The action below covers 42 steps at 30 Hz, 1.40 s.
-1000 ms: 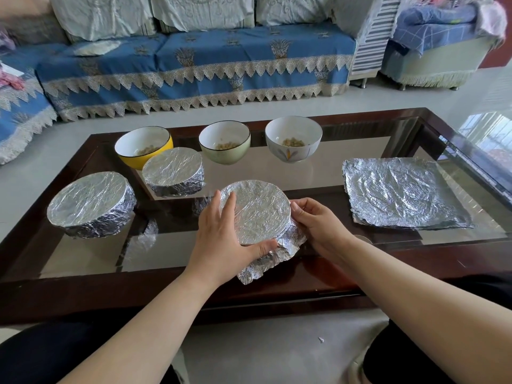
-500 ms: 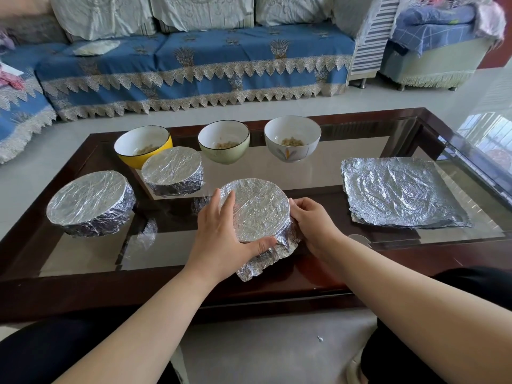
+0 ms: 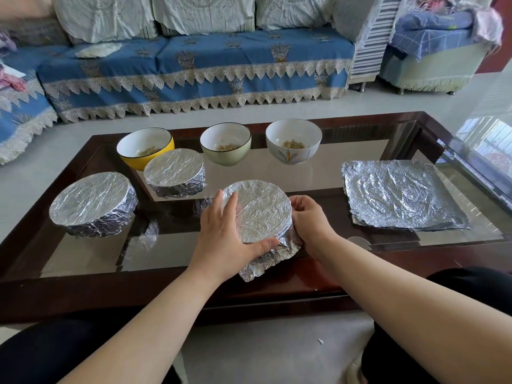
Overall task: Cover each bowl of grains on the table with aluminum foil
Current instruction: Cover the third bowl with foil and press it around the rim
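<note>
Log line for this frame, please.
step: crimping foil on near bowl | left hand: on foil top | right hand: pinching side foil | covered: two others | uncovered: three | spare foil: right

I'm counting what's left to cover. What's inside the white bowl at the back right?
The white bowl is uncovered and holds a small heap of pale grains at the bottom. The grains hide the bowl's floor beneath them.
</note>
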Available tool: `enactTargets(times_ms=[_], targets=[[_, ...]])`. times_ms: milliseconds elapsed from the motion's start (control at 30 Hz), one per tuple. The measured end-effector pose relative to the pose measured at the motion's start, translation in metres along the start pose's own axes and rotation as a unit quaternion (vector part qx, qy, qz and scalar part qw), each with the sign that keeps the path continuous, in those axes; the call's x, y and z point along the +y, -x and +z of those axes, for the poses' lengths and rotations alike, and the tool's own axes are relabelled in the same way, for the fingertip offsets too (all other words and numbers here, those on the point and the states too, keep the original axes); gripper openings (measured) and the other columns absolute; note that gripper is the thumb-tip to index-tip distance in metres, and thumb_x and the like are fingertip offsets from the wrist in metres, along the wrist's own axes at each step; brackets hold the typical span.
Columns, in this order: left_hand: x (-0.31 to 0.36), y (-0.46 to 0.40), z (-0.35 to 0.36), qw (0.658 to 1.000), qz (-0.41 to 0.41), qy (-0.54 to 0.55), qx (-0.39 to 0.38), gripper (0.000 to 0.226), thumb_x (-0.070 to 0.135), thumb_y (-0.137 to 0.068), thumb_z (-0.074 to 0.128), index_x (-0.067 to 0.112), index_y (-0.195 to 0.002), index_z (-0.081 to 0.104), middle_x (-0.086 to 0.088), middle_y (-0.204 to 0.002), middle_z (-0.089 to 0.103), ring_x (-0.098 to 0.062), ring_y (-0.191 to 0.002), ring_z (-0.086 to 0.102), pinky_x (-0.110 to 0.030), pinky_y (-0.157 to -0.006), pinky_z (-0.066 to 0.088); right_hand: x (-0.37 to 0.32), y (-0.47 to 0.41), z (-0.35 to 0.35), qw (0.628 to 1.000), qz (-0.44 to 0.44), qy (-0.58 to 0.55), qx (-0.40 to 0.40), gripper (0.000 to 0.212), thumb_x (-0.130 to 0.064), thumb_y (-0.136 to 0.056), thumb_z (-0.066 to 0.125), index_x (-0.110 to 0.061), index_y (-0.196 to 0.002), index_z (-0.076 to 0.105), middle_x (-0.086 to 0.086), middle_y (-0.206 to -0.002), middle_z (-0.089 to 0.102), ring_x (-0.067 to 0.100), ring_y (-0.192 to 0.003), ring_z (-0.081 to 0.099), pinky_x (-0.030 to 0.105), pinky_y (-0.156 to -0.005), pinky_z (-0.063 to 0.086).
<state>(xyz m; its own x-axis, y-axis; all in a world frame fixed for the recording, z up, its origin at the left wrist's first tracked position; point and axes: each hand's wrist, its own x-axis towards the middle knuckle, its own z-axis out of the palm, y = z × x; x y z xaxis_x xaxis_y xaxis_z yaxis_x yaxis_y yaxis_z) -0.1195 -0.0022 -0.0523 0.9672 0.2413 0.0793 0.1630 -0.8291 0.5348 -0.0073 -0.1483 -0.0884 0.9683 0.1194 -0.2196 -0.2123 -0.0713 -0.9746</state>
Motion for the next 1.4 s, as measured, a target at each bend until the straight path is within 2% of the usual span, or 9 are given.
enactTargets(times_ms=[167, 267, 433, 600, 900, 1033, 1133, 1300, 1400], targets=[[-0.001, -0.001, 0.000, 1.000, 0.001, 0.003, 0.005, 0.133, 0.092, -0.051, 0.046, 0.023, -0.158, 0.008, -0.003, -0.164, -0.002, -0.021, -0.150, -0.001, -0.042, -0.121, 0.010, -0.002, 0.000, -0.002, 0.993, -0.055, 0.096, 0.042, 0.012, -0.008, -0.089, 0.063, -0.018, -0.090, 0.055, 0.003, -0.093, 0.063, 0.016, -0.079, 0.058, 0.030, -0.075, 0.048], [0.001, -0.002, 0.002, 1.000, -0.006, 0.000, 0.009, 0.134, 0.093, -0.050, 0.045, 0.022, -0.157, 0.006, -0.004, -0.164, -0.003, -0.021, -0.149, -0.002, -0.041, -0.121, 0.010, -0.003, -0.001, -0.002, 0.991, -0.059, 0.118, 0.037, 0.017, -0.007, -0.089, 0.058, -0.023, -0.084, 0.054, 0.001, -0.087, 0.063, 0.019, -0.073, 0.056, 0.035, -0.069, 0.046], [0.010, 0.000, 0.007, 0.999, -0.034, -0.005, 0.024, 0.132, 0.091, -0.053, 0.045, 0.021, -0.157, 0.004, -0.008, -0.164, -0.005, -0.026, -0.149, -0.002, -0.045, -0.120, 0.011, -0.010, 0.003, -0.005, 0.997, -0.043, 0.043, 0.038, 0.021, -0.002, -0.093, 0.036, -0.019, -0.089, 0.047, 0.010, -0.091, 0.062, 0.022, -0.060, 0.054, 0.024, -0.044, 0.041], [0.022, 0.000, 0.015, 0.996, -0.078, 0.020, 0.043, 0.127, 0.089, -0.055, 0.039, 0.022, -0.157, 0.004, -0.011, -0.163, -0.016, -0.035, -0.148, -0.003, -0.050, -0.119, 0.013, -0.015, 0.016, -0.008, 0.993, -0.099, 0.066, -0.015, 0.019, -0.026, -0.101, 0.044, -0.014, -0.115, 0.048, -0.004, -0.104, 0.060, 0.010, -0.097, 0.056, 0.028, -0.087, 0.044], [0.005, -0.004, 0.001, 0.996, -0.085, 0.009, 0.021, 0.128, 0.092, -0.058, 0.034, 0.019, -0.157, -0.003, 0.000, -0.166, -0.005, -0.025, -0.145, 0.005, -0.047, -0.120, 0.014, -0.007, 0.019, -0.007, 0.987, -0.141, 0.072, -0.025, 0.014, -0.026, -0.103, 0.044, -0.018, -0.107, 0.054, -0.009, -0.098, 0.063, -0.006, -0.084, 0.058, 0.011, -0.073, 0.044], [-0.002, -0.005, 0.003, 0.998, -0.050, -0.026, 0.041, 0.142, 0.105, -0.049, 0.013, 0.014, -0.157, -0.002, -0.009, -0.165, 0.002, -0.026, -0.150, 0.000, -0.045, -0.121, 0.005, -0.001, 0.018, -0.006, 0.990, -0.136, 0.041, -0.024, 0.018, -0.022, -0.104, 0.041, -0.021, -0.109, 0.058, -0.004, -0.105, 0.067, 0.003, -0.093, 0.064, 0.025, -0.084, 0.050], [-0.003, -0.006, 0.004, 0.998, -0.039, 0.027, 0.034, 0.134, 0.097, -0.058, 0.032, 0.013, -0.157, -0.001, -0.011, -0.164, 0.002, -0.023, -0.151, 0.001, -0.045, -0.123, 0.011, 0.002, 0.019, -0.003, 0.990, -0.135, 0.045, -0.009, 0.019, -0.022, -0.104, 0.041, -0.028, -0.108, 0.058, -0.001, -0.099, 0.066, 0.013, -0.087, 0.063, 0.031, -0.080, 0.051], [-0.001, -0.006, 0.003, 0.997, -0.037, 0.059, 0.025, 0.130, 0.087, -0.060, 0.046, 0.015, -0.157, -0.002, -0.005, -0.163, -0.002, -0.023, -0.151, 0.006, -0.047, -0.120, 0.024, 0.004, 0.019, -0.001, 0.991, -0.122, 0.057, 0.029, 0.012, -0.022, -0.103, 0.044, -0.018, -0.103, 0.055, -0.007, -0.092, 0.062, 0.003, -0.079, 0.058, 0.009, -0.066, 0.044], [-0.002, -0.007, 0.003, 0.997, -0.040, 0.062, 0.022, 0.129, 0.086, -0.061, 0.046, 0.015, -0.157, -0.003, -0.004, -0.163, -0.003, -0.022, -0.151, 0.005, -0.046, -0.121, 0.023, 0.007, 0.017, -0.002, 0.993, -0.104, 0.052, 0.036, 0.013, -0.024, -0.101, 0.048, -0.014, -0.099, 0.057, -0.004, -0.087, 0.063, 0.006, -0.077, 0.058, 0.018, -0.069, 0.046]])
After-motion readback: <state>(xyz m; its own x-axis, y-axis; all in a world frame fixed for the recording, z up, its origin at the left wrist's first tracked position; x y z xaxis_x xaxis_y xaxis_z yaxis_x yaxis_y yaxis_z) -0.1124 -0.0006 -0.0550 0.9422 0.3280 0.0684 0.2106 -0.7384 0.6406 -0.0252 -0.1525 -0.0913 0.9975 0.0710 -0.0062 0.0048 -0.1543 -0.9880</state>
